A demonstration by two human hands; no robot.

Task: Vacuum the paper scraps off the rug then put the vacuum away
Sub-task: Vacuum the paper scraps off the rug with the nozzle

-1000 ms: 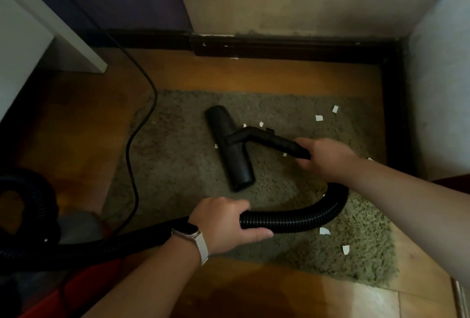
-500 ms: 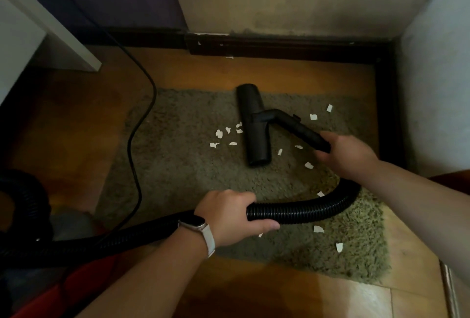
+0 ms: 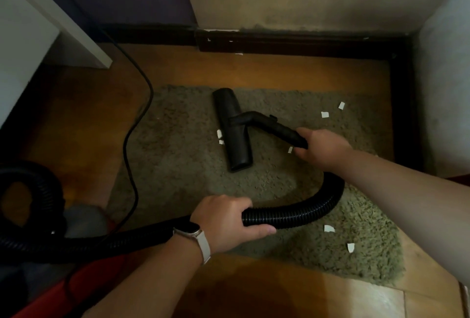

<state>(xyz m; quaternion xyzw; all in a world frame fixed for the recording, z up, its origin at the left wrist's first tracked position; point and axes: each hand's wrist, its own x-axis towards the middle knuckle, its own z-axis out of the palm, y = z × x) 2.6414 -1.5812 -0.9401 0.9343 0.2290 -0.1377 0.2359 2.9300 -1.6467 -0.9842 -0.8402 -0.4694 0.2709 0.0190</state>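
Note:
A shaggy grey-green rug (image 3: 183, 165) lies on the wooden floor. The black vacuum floor nozzle (image 3: 232, 129) rests flat on the rug's middle. My right hand (image 3: 321, 148) grips the black wand (image 3: 274, 126) just behind the nozzle. My left hand (image 3: 226, 221), with a white watch on the wrist, grips the ribbed black hose (image 3: 305, 212) that curves between both hands. White paper scraps lie by the nozzle's left edge (image 3: 219, 134), at the rug's far right (image 3: 324, 114) and near its front right corner (image 3: 329, 228).
The vacuum's red body (image 3: 50, 289) and coiled hose (image 3: 30, 190) sit at lower left. A black power cord (image 3: 134, 139) runs along the rug's left edge. White furniture (image 3: 38, 27) stands at left, dark skirting (image 3: 292, 42) behind, a wall (image 3: 445, 88) at right.
My right hand pushed the nozzle left across the middle of the rug; the cluster of scraps seen there is gone, two bits show at the nozzle's left edge. My left hand kept its grip.

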